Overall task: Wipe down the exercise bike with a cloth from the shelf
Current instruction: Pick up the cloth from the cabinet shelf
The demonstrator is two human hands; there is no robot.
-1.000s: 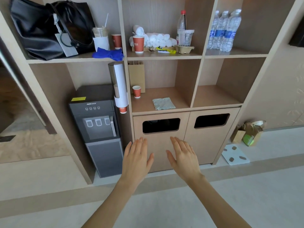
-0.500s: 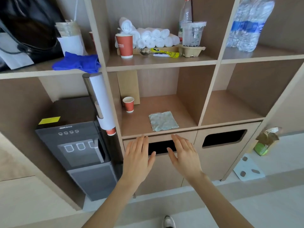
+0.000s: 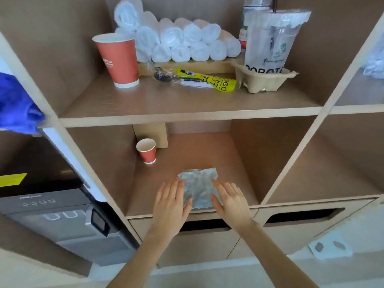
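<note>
Here, flat on the floor of the lower middle compartment of the shelf [image 3: 234, 159], near its front edge: a pale grey cloth [image 3: 198, 188], folded to a rough square. On either side of it, the left hand [image 3: 171, 202] and the right hand [image 3: 230, 199], palms down, fingers straight and slightly spread, closed around nothing. Fingertips overlapping the cloth's left and right edges; touching it or hovering just above, impossible to tell.

Further back in the same compartment, to the left, a small red paper cup [image 3: 147, 150] standing upright, just in front of a brown paper bag [image 3: 152, 134] at the back wall.

One level up, a tall red paper cup [image 3: 118, 59], a stack of rolled white towels [image 3: 180, 41], a yellow packet [image 3: 205, 81] lying in front of them, and a clear plastic cup [image 3: 270, 38] seated in a cardboard holder [image 3: 264, 79].

At far left, a bunched blue rag [image 3: 16, 104] on the neighbouring compartment's ledge, and below it a grey water dispenser [image 3: 52, 215]. Beneath the hands, a cabinet door with a dark slot [image 3: 204, 224].
</note>
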